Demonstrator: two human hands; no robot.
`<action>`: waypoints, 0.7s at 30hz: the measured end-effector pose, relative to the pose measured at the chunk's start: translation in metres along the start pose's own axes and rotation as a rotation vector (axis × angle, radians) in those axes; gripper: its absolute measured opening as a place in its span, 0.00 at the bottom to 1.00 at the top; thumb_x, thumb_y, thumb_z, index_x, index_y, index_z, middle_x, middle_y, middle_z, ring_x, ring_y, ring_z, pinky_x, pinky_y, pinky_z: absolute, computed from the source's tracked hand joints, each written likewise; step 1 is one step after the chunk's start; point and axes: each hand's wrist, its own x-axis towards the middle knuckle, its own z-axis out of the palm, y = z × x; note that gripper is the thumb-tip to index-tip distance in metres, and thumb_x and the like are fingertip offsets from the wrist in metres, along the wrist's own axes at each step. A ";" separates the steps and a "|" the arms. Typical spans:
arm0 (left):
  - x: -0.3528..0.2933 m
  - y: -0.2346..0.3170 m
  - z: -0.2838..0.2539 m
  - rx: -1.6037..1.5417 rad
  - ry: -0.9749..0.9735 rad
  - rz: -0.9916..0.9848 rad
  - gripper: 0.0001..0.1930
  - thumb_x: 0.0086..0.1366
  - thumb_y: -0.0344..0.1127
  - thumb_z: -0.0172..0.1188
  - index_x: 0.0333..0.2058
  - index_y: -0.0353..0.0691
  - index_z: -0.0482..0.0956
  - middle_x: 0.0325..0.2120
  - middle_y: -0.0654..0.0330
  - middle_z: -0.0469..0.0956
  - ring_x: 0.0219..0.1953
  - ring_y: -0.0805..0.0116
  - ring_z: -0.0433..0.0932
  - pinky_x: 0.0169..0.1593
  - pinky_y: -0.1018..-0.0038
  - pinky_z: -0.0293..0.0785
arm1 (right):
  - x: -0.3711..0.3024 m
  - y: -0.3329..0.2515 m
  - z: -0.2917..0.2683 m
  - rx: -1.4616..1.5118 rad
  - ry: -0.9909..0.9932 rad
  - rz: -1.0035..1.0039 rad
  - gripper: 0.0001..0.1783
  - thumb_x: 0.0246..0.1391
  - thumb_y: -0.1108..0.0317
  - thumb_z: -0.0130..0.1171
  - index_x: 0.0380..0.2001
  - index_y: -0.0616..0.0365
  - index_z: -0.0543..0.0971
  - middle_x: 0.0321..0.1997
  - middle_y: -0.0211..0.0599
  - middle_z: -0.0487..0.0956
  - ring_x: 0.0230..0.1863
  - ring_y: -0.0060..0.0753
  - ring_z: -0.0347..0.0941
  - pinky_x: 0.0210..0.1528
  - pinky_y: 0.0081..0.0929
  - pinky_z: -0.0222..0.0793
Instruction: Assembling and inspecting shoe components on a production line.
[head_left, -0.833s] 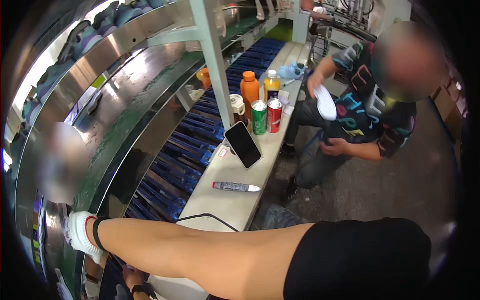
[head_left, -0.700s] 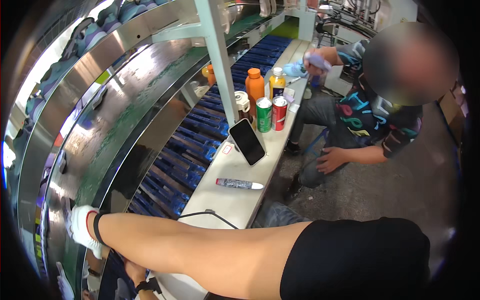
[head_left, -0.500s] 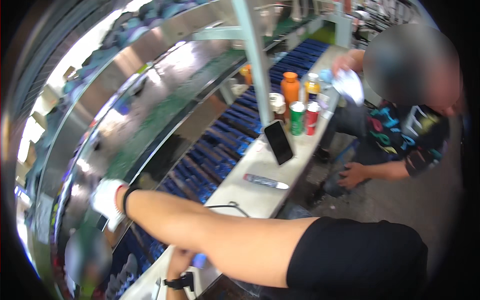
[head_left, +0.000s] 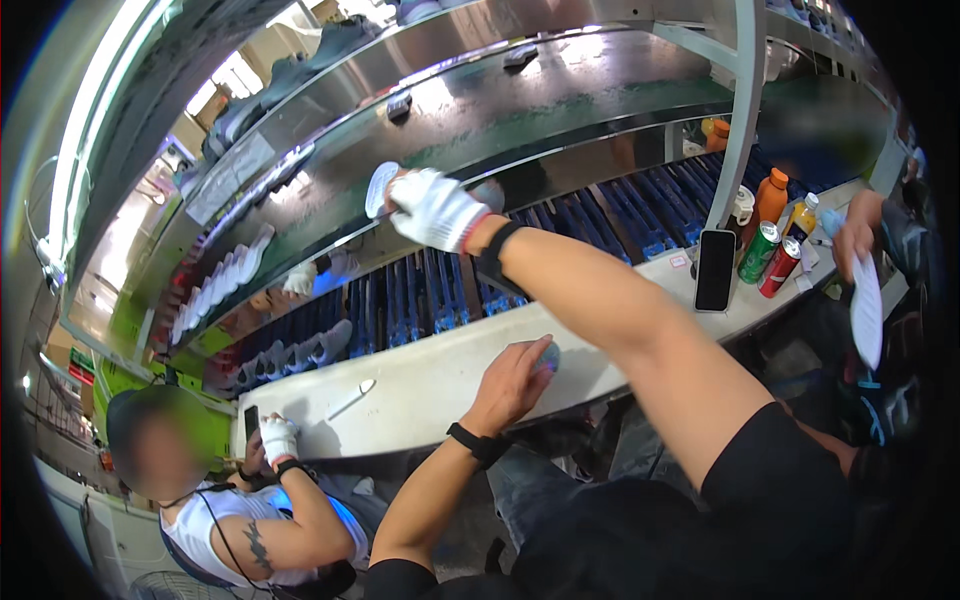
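Note:
My right hand (head_left: 437,208), in a white knitted glove, reaches over the edge of the green-topped line. Its fingers close on a white shoe sole (head_left: 379,188), held tilted above the surface. My left hand (head_left: 507,386) is bare, with a black watch on its wrist. It hovers over the front edge of the white bench (head_left: 440,380), closed round a small rounded bluish-purple thing (head_left: 548,357), mostly hidden by the fingers.
A co-worker (head_left: 250,530) sits at the left near a phone; another at the right holds a white sole (head_left: 866,315). Cans, bottles and a black phone (head_left: 713,270) stand on the bench by an upright post (head_left: 742,110). A white-handled knife-like tool (head_left: 350,398) lies left. Shoes line the blue rollers.
The view has swung left. My right hand now shows a white sole in its fingers above the line. My left hand, partly hidden before by my right arm, is now in plain view.

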 end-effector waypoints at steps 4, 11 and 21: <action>-0.027 0.018 0.027 -0.228 0.300 0.138 0.34 0.61 0.25 0.75 0.66 0.41 0.74 0.56 0.45 0.83 0.55 0.41 0.83 0.58 0.54 0.82 | -0.071 -0.060 -0.068 0.077 0.180 -0.285 0.16 0.51 0.74 0.71 0.45 0.49 0.83 0.42 0.35 0.85 0.43 0.47 0.83 0.49 0.46 0.79; -0.072 0.041 0.000 -0.074 0.346 -0.018 0.28 0.55 0.24 0.76 0.57 0.40 0.84 0.53 0.53 0.86 0.52 0.48 0.82 0.56 0.56 0.78 | -0.272 -0.104 -0.152 0.246 -0.076 0.282 0.26 0.60 0.80 0.74 0.60 0.59 0.78 0.49 0.48 0.88 0.47 0.50 0.89 0.49 0.43 0.84; -0.081 0.066 0.026 -0.659 0.576 -0.565 0.09 0.72 0.25 0.70 0.48 0.33 0.83 0.51 0.46 0.89 0.32 0.70 0.87 0.34 0.71 0.83 | -0.317 -0.140 -0.178 1.140 0.213 1.092 0.21 0.67 0.62 0.75 0.52 0.66 0.81 0.45 0.35 0.89 0.45 0.22 0.84 0.53 0.27 0.81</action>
